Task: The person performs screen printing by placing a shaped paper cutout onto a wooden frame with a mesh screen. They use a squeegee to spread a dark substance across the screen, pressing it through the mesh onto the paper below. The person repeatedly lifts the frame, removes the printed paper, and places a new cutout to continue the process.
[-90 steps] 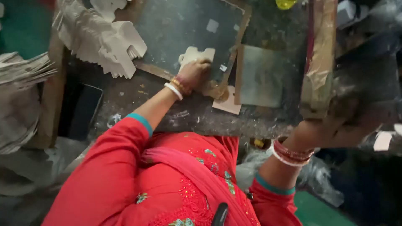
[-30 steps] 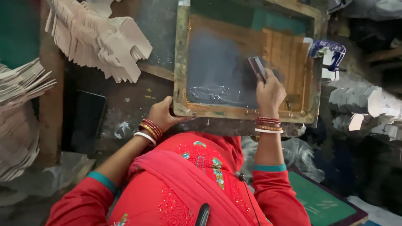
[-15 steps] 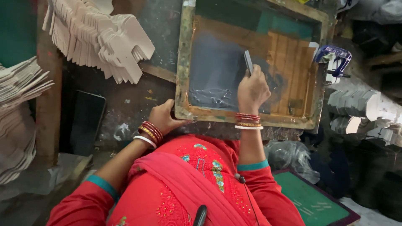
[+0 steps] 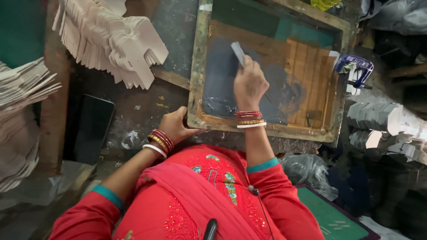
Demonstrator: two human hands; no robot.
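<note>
The screen frame (image 4: 194, 75) is rough, paint-crusted wood, and its stretched mesh (image 4: 249, 89) looks matt, smeared with wet, dark grey ink that shines faintly. The squeegee (image 4: 238, 53) in the right hand (image 4: 249, 84) has a dull grey, smooth blade, while the stacked cut-outs (image 4: 115, 44) look like matt, pale card. The worktable (image 4: 142, 111) is stained, gritty and dull; the phone (image 4: 89, 129) is glossy black.

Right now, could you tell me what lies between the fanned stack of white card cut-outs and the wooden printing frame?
In the head view, only stained dark tabletop separates the white cut-outs from the frame.
</note>
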